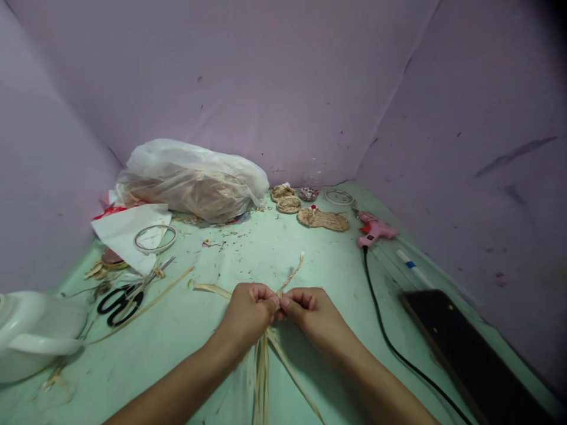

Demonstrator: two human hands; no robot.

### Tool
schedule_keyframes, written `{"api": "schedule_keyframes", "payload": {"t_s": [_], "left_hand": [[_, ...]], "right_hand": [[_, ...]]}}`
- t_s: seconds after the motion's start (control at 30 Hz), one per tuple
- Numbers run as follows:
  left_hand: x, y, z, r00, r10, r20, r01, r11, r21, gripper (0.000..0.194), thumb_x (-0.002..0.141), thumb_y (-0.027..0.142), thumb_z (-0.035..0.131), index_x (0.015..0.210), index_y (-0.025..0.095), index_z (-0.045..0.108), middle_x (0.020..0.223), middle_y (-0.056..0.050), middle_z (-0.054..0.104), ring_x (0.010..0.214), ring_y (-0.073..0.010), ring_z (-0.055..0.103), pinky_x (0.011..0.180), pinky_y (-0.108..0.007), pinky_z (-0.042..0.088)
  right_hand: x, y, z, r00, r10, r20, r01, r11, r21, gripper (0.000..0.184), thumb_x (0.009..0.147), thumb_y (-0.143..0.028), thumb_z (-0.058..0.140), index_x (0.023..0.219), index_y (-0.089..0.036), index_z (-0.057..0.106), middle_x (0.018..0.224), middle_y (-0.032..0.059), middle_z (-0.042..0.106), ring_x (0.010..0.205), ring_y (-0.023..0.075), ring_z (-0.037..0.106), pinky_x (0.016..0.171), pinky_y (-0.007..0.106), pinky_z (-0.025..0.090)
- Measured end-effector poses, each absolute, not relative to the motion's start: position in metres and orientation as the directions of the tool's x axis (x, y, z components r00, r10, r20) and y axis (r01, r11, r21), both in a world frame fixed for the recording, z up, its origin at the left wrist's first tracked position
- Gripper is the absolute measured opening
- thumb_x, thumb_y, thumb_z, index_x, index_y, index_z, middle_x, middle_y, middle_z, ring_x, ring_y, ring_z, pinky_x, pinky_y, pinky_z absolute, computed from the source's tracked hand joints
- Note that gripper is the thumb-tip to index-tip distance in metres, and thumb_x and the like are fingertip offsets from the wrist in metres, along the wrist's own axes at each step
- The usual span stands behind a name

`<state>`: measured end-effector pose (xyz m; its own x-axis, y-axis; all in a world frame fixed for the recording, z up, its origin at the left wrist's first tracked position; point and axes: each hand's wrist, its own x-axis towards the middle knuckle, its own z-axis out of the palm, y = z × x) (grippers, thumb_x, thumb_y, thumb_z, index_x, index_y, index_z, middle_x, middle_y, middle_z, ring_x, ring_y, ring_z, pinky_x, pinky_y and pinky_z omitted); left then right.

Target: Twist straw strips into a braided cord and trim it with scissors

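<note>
My left hand [248,311] and my right hand [310,313] meet at the middle of the green table [266,248], both pinched closed on a bundle of pale straw strips [264,366]. Thumbs and fingertips press together where the strips are knotted or braided. One thin braided end [293,271] sticks up and away beyond my fingers, and a flat strip [212,288] runs off to the left. The long loose ends trail back toward me between my forearms.
Black-handled scissors [121,301] lie at left beside a ring [155,238] on white paper. A plastic bag of straw [190,180] sits behind. Woven straw pieces [323,219], a pink glue gun [374,229] with black cord, a dark phone [465,348] and a white container [31,333] surround me.
</note>
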<state>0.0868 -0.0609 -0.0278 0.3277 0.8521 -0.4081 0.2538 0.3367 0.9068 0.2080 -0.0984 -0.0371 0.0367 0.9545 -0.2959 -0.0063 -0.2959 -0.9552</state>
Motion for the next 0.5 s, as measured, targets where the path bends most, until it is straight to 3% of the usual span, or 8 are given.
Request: {"api": "schedule_keyframes", "payload": {"t_s": [0.13, 0.3, 0.5], "left_hand": [[0.0849, -0.0581, -0.0265, 0.334, 0.839, -0.428, 0.290, 0.341, 0.894, 0.010, 0.054, 0.018, 0.049, 0.045, 0.014, 0.051, 0.041, -0.001, 0.052, 0.041, -0.0075, 0.037, 0.044, -0.022, 0.024], [0.0837, -0.0552, -0.0219, 0.363, 0.825, -0.434, 0.279, 0.348, 0.895, 0.011, 0.054, 0.021, 0.051, 0.045, 0.015, 0.048, 0.037, 0.005, 0.040, 0.040, -0.0063, 0.030, 0.044, -0.022, 0.019], [0.0834, -0.0543, -0.0253, 0.394, 0.830, -0.394, 0.234, 0.324, 0.917, 0.014, 0.057, 0.024, 0.053, 0.047, 0.015, 0.047, 0.039, 0.006, 0.038, 0.042, -0.0059, 0.027, 0.044, -0.022, 0.017]], "right_hand": [[0.2083, -0.0976, -0.0377, 0.066, 0.951, -0.303, 0.038, -0.306, -0.951, 0.022, 0.069, -0.024, 0.056, 0.051, -0.013, 0.060, 0.048, 0.0011, 0.055, 0.046, 0.0083, 0.040, 0.048, 0.022, 0.029], [0.2059, -0.0987, -0.0354, 0.160, 0.941, -0.299, 0.039, -0.309, -0.950, 0.017, 0.066, -0.022, 0.058, 0.051, -0.014, 0.055, 0.045, -0.0029, 0.048, 0.042, 0.0065, 0.033, 0.044, 0.021, 0.023], [0.2074, -0.0966, -0.0387, 0.106, 0.955, -0.277, 0.009, -0.280, -0.960, 0.021, 0.065, -0.028, 0.058, 0.051, -0.013, 0.054, 0.045, -0.0037, 0.043, 0.043, 0.0064, 0.031, 0.044, 0.022, 0.022]]}}
